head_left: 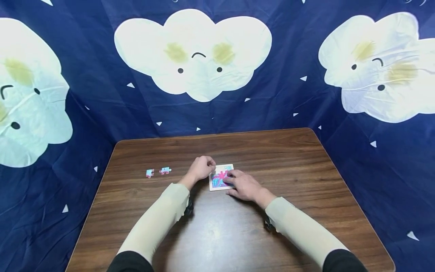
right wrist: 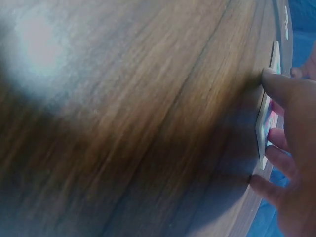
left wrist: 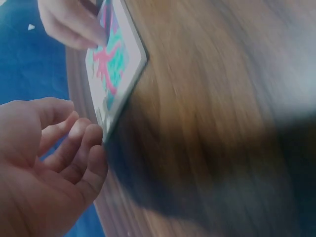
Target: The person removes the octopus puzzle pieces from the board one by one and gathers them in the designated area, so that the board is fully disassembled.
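Observation:
A small puzzle board [head_left: 219, 188] with a pale rim and a pink, blue and turquoise picture lies flat on the table. At its upper left corner is my left hand [head_left: 203, 167], fingers loosely bent; in the left wrist view the thumb tip [left wrist: 68, 106] comes near the index fingertip, with nothing visible between them. My right hand [head_left: 246, 186] rests over the board's right side, its fingers spread onto the picture. The right thumb [right wrist: 281, 84] lies by the near edge in the right wrist view. These fingers cover part of the picture.
Two loose jigsaw pieces, a left one [head_left: 150, 173] and a right one [head_left: 165, 170], lie left of the board on the brown wooden table [head_left: 289, 158]. Behind the table hangs a dark blue cloth [head_left: 190, 117] with white clouds.

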Available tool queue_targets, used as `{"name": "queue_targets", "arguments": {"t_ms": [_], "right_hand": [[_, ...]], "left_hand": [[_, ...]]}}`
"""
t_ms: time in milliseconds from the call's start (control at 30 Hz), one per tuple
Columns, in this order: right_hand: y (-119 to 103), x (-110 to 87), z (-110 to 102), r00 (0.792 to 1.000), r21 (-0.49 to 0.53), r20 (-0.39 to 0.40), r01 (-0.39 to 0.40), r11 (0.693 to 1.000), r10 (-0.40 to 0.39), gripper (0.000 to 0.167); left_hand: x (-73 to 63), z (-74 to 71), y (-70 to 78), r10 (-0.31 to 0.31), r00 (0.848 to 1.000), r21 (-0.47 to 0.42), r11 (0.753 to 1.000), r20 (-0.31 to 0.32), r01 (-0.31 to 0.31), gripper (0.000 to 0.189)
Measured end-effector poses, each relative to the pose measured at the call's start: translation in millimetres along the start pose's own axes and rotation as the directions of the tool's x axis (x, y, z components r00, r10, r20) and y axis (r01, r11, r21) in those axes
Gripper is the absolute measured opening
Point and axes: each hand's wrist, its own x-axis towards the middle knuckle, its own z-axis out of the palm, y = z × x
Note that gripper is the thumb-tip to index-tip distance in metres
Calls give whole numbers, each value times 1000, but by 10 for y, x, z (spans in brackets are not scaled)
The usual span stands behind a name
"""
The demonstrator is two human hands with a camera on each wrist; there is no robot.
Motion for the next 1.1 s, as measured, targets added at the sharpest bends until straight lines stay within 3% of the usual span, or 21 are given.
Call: {"name": "queue_targets", "arguments": {"t_ms": [433, 767, 1100], "right_hand": [[-5, -92, 4, 999, 4, -4, 47, 999, -47, 56], [90, -120, -1, 997, 4, 4, 83, 997, -83, 59], [91, -137, -8, 996, 44, -7, 90, 995, -90, 59]], "left_hand": [[73, 189, 228, 27, 998, 48, 998, 52, -30, 10], [86, 207, 221, -14, 997, 90, 996, 74, 8, 16], [77, 234, 239, 11, 994, 56, 998, 112, -17, 13]]}}
